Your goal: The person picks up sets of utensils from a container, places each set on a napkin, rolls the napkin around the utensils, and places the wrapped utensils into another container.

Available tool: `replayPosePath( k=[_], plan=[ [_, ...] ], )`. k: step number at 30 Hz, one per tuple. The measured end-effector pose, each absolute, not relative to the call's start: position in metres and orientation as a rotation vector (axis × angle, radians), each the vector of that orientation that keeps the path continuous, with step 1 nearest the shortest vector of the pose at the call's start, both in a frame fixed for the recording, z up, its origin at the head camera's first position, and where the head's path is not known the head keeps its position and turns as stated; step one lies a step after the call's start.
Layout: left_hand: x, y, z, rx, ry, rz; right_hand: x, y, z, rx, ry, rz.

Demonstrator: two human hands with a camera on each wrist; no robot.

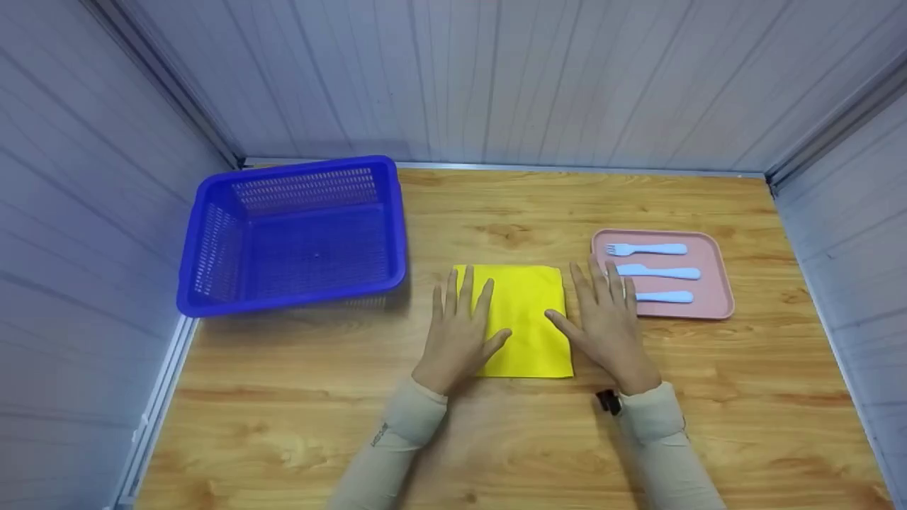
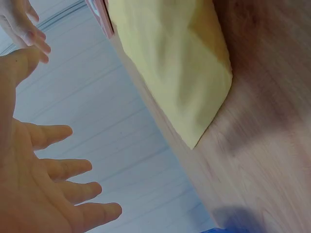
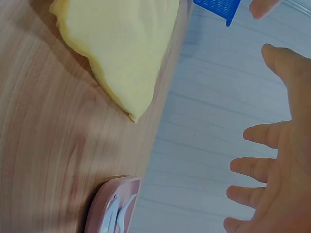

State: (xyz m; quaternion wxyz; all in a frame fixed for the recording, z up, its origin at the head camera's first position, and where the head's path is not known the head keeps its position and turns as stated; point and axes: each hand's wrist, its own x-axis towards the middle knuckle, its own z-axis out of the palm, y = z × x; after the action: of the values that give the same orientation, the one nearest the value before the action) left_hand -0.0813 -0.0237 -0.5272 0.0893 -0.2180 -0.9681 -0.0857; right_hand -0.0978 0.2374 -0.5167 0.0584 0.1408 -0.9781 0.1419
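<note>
A folded yellow cloth [image 1: 528, 319] lies roughly square on the wooden table between the two hands. My left hand [image 1: 457, 340] is over its left edge in the head view, fingers straight and spread. On the other side, my right hand [image 1: 609, 336] has its fingers spread too, the thumb reaching the cloth's right edge in that view. Both wrist views show a gap between palm and cloth, and neither the left hand [image 2: 43, 179] nor the right hand [image 3: 277, 165] holds anything. Fingers of the right hand partly cover a pink tray [image 1: 719, 283].
On the tray lie a light blue fork [image 1: 659, 248], a knife [image 1: 666, 272] and a third light blue utensil [image 1: 669, 297], its head hidden behind fingers. A blue plastic basket [image 1: 297, 304] stands at the back left. Panelled walls [image 1: 453, 85] enclose the table's back and sides.
</note>
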Motion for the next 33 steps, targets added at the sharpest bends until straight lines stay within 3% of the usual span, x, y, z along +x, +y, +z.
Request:
replayPosePath(
  k=[15, 33],
  plan=[
    [-0.070, -0.030, -0.534, -0.643, -2.879, -0.289, -0.103, 0.227, -0.520, 0.543, -2.966, 0.427],
    [-0.053, -0.029, -0.559, -0.723, -2.747, -0.288, -0.128, 0.215, -0.551, 0.819, -3.021, 0.345]
  ],
)
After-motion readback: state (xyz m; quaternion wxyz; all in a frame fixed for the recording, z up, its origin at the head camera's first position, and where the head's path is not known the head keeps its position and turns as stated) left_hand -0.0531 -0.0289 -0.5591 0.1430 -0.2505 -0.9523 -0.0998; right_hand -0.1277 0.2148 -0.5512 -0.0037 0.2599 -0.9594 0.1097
